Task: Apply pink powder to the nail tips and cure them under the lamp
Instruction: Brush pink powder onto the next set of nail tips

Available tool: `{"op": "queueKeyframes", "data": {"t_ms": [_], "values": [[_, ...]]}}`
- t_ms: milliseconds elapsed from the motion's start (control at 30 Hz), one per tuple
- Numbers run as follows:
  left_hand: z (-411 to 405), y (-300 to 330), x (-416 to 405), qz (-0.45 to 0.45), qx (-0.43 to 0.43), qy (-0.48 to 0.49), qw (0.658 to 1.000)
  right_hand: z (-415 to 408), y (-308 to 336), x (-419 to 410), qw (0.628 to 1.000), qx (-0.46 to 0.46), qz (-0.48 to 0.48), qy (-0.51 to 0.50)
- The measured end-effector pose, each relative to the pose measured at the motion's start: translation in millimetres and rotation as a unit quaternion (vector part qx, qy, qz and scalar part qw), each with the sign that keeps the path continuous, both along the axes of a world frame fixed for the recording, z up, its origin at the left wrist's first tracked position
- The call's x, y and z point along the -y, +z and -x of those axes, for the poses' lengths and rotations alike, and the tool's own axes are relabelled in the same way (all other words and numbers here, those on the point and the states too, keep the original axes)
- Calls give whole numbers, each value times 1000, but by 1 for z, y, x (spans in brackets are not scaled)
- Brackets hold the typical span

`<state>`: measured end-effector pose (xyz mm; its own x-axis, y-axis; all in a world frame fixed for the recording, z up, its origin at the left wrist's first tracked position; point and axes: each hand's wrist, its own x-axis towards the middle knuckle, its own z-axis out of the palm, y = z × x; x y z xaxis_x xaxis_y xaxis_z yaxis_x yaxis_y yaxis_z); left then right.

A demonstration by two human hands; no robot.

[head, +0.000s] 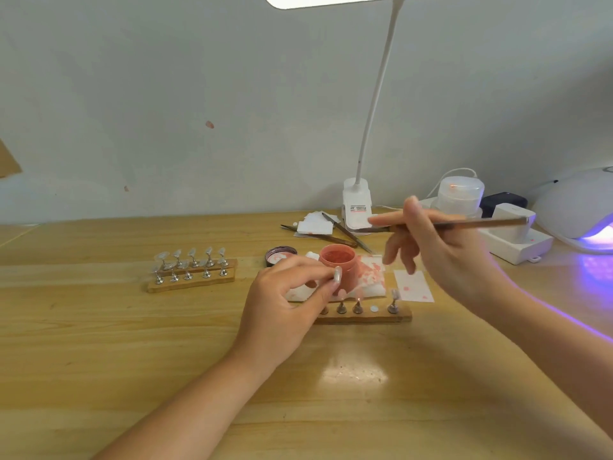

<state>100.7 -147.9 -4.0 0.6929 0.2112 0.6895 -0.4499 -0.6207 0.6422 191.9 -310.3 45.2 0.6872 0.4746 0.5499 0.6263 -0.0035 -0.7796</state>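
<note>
An open jar of pink powder [338, 263] stands on a stained white wipe [373, 277] at the table's middle. My left hand [285, 303] pinches a small nail tip [337, 275] right beside the jar. My right hand [441, 250] grips a thin brush [464, 224] held level above the table, its tip pointing left. In front of the jar lies a wooden strip [365, 316] with metal nail stands, one spot bare. The curing lamp [580, 210] glows violet at the far right.
Two more wooden strips [192, 277] carrying nail tips lie to the left. The jar's lid [281, 255] sits behind my left hand. Tweezers [345, 232] and wipes lie by the desk lamp's base [356, 204]. A white box [517, 237] and a domed container [459, 194] stand at the back right.
</note>
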Motion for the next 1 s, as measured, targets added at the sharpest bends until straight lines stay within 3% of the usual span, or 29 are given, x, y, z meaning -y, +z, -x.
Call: {"op": "queueKeyframes", "data": {"t_ms": [100, 300, 567, 1000], "values": [[0, 1, -2, 11, -11, 29, 999, -13, 8, -8, 998, -56, -7, -23], [1, 3, -1, 45, -30, 46, 998, -36, 14, -36, 991, -53, 102, -64], [0, 3, -2, 36, -22, 44, 998, -33, 4, -58, 956, 93, 255, -109], [0, 2, -1, 30, -21, 46, 998, -44, 13, -33, 986, -30, 73, -146]]}}
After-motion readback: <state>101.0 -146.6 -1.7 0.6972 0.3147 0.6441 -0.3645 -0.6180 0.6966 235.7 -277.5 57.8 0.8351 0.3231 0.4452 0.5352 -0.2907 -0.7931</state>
